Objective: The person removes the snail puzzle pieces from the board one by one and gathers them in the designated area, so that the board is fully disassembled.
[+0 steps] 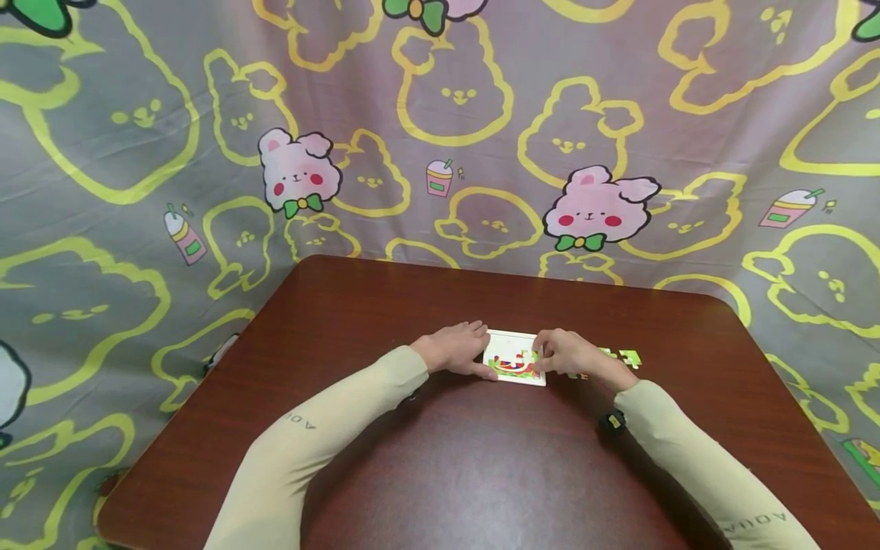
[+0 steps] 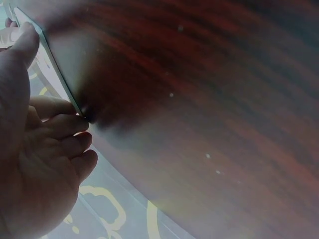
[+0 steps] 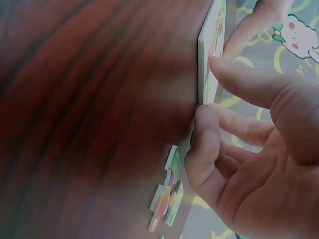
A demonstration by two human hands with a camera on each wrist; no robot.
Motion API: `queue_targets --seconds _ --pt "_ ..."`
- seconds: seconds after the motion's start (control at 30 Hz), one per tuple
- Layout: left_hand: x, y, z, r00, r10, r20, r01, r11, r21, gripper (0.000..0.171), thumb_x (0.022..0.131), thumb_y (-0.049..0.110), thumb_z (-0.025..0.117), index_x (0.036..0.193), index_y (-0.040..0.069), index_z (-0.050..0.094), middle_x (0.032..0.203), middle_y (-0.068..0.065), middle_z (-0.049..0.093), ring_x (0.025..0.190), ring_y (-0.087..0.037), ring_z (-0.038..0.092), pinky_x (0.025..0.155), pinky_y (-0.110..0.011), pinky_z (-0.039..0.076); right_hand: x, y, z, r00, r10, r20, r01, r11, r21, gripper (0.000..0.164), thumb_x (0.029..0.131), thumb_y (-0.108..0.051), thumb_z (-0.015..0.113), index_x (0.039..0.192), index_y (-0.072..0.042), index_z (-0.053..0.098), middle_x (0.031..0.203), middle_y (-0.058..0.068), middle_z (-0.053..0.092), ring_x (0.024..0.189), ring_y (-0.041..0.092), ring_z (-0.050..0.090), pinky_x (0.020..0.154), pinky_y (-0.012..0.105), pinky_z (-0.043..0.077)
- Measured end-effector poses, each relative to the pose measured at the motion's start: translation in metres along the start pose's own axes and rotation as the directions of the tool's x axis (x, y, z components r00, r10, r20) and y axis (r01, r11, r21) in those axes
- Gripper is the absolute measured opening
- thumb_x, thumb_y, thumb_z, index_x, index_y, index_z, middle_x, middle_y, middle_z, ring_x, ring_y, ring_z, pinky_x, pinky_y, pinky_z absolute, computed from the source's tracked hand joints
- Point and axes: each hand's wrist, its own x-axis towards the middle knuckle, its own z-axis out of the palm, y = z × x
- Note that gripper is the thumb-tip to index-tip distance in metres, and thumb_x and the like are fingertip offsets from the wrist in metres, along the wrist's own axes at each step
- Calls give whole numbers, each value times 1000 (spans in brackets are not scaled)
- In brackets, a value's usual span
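Head | hands (image 1: 459,348) (image 1: 569,354) partly hide puzzle board (image 1: 503,343) | loose pieces (image 1: 630,357) (some obscured)

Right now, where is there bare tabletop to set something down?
Bare table lies between the sleeves, on the near side of the puzzle board, and in a strip between the board's far edge and the curtain. It is crowded at the board, flanked by the left hand and right hand, and just to its right, where loose pieces lie.
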Motion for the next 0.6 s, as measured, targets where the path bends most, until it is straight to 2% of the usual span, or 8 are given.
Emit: queue_targets --seconds 0.17,0.3,0.6 --pt "1 0 1 1000 -3 -7 3 1000 -6 92 88 74 47 148 3 40 158 -17 34 150 -29 27 124 -38 25 1 0 -3 1000 3 31 -4 1000 14 27 86 -16 76 101 -2 60 78 5 66 56 12 57 44 24 46" --pt "2 0 2 1000 -5 -5 5 1000 -8 93 88 75 46 148 4 40 158 -16 33 150 -29 26 124 -38 25 3 1 -3 998 49 48 -50 998 28 26 86 -17 76 102 -4 60 81 5 65 58 13 56 45 24 45" --pt "3 0 3 1000 12 -23 -11 1000 21 92 89 74 46 146 3 42 156 -18 37 148 -30 31 122 -39 28 4 -1 -2 996 67 63 -70 996 47 30 88 -18 75 103 -4 54 74 3 58 53 13 46 42 22 37"
